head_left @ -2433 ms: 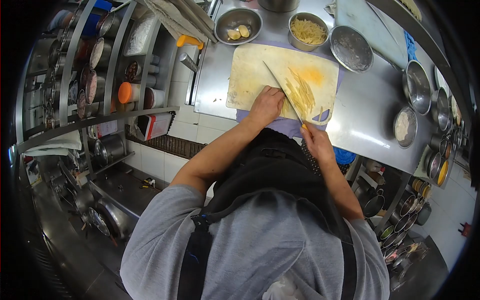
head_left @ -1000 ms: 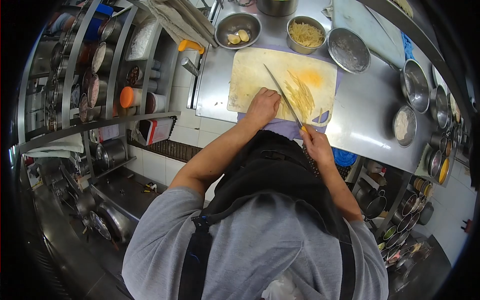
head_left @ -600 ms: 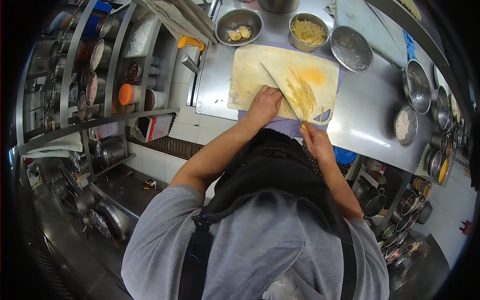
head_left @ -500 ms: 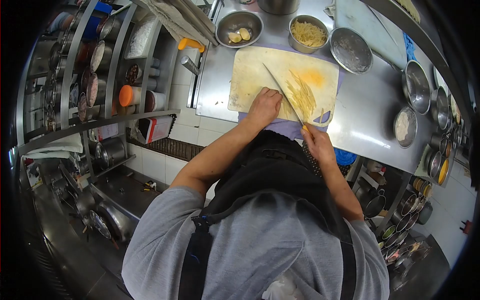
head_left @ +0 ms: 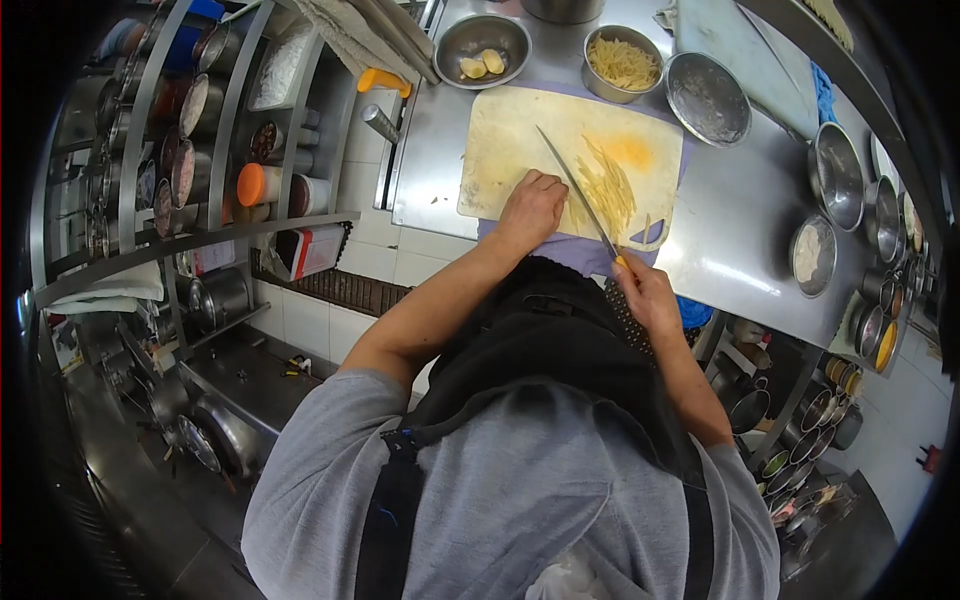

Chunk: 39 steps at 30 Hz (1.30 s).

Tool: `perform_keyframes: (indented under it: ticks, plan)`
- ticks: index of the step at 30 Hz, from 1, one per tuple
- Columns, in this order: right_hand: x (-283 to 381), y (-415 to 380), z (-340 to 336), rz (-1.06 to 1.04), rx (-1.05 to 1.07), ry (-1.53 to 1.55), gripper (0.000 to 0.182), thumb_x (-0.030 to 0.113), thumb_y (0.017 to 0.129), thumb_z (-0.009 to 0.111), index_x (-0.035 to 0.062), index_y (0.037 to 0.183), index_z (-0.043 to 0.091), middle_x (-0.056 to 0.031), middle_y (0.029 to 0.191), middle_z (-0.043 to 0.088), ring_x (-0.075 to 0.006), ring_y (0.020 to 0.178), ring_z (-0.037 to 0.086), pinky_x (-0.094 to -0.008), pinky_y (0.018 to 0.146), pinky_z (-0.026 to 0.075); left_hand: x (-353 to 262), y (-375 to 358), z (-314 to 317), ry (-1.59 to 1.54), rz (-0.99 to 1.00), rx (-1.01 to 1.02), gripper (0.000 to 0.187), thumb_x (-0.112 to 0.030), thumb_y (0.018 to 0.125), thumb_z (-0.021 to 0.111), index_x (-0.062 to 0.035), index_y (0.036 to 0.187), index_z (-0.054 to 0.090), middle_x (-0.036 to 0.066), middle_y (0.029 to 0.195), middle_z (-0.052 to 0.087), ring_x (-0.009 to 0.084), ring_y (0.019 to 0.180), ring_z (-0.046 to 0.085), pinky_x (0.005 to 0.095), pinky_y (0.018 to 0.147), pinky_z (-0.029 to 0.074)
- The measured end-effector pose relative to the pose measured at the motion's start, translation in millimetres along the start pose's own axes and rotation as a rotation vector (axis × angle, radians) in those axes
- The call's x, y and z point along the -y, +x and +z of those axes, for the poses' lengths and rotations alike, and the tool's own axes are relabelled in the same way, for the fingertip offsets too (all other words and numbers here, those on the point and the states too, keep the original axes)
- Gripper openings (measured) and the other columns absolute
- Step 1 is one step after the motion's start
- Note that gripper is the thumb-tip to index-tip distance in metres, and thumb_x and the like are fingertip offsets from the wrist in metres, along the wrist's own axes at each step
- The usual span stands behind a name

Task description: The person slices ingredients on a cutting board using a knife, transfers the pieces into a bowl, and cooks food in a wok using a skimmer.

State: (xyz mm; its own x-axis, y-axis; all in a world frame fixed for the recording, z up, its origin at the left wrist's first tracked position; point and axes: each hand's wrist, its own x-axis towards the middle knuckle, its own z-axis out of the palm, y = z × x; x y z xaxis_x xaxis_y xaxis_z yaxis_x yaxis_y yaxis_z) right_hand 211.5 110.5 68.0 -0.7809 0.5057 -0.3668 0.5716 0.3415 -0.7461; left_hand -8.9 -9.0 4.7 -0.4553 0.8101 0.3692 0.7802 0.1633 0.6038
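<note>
Lifted since a moment ago, the knife (head_left: pixel 578 190) slants across the cutting board (head_left: pixel 510 150), gripped at its handle by the right hand (head_left: pixel 645 295). Left hand (head_left: pixel 533 205), fingers curled, presses just left of the blade; pale cut strips (head_left: pixel 608 185) lie just right.

Stainless steel counter (head_left: pixel 735 235), bearing a pale cutting board (head_left: pixel 520 150) on a purple cloth (head_left: pixel 575 255) at its near edge. Beyond the board: a steel bowl of pale chunks (head_left: pixel 480 45), a bowl of yellow strips (head_left: pixel 622 65), an emptied bowl (head_left: pixel 708 85). Further right, a small bowl of white powder (head_left: pixel 812 255).
</note>
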Motion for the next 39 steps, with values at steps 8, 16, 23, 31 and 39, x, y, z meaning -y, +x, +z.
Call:
perform_keyframes:
  ticks: [8,16,23,31,39]
  plan:
    - [-2.1,17.0,10.1,-0.08,-0.004,0.018,0.03,0.024,0.096,0.063,0.0025,0.117,0.067,-0.0275,0.092,0.068,-0.0442,0.086,0.067,-0.0444,0.075,0.052,-0.4,2.1,0.2,0.013,0.021,-0.005,0.011,0.0,0.079,0.065,-0.0011,0.09,0.068,0.013,0.092,0.067,0.0328,0.091,0.06,0.0402,0.081,0.052]
    - [-3.9,16.2,10.5,-0.098,-0.014,0.026,0.031,0.025,0.097,0.063,0.0026,0.118,0.066,-0.0278,0.091,0.067,-0.0442,0.087,0.066,-0.0448,0.074,0.052,1.9,-0.6,1.0,0.045,-0.01,-0.037,0.009,-0.001,0.079,0.067,-0.001,0.088,0.068,0.012,0.091,0.067,0.0326,0.089,0.061,0.0406,0.08,0.052]
    - [0.2,6.9,-7.8,0.001,0.022,-0.024,0.032,0.026,0.096,0.064,0.0034,0.119,0.066,-0.0272,0.088,0.068,-0.044,0.085,0.067,-0.0455,0.073,0.052,1.7,-1.2,1.0,0.045,0.002,-0.046,0.007,0.0,0.079,0.066,-0.002,0.086,0.067,0.012,0.088,0.065,0.0318,0.087,0.06,0.0403,0.079,0.051]
    - [-6.3,16.9,4.5,-0.126,0.022,-0.049,0.032,0.024,0.096,0.064,0.0023,0.119,0.066,-0.027,0.09,0.068,-0.0443,0.087,0.067,-0.0462,0.075,0.053,-3.4,-1.0,-0.7,0.057,-0.008,-0.044,0.01,0.001,0.078,0.066,-0.0021,0.087,0.067,0.012,0.087,0.064,0.0319,0.086,0.06,0.0404,0.078,0.051]
    - [4.7,4.1,-9.8,-0.018,0.043,-0.002,0.031,0.024,0.096,0.064,0.0017,0.118,0.066,-0.0279,0.091,0.068,-0.0441,0.087,0.067,-0.0455,0.075,0.052,-0.5,-1.3,1.9,0.04,0.012,-0.087,0.008,0.002,0.077,0.065,-0.003,0.084,0.066,0.011,0.085,0.064,0.032,0.084,0.06,0.0409,0.077,0.051]
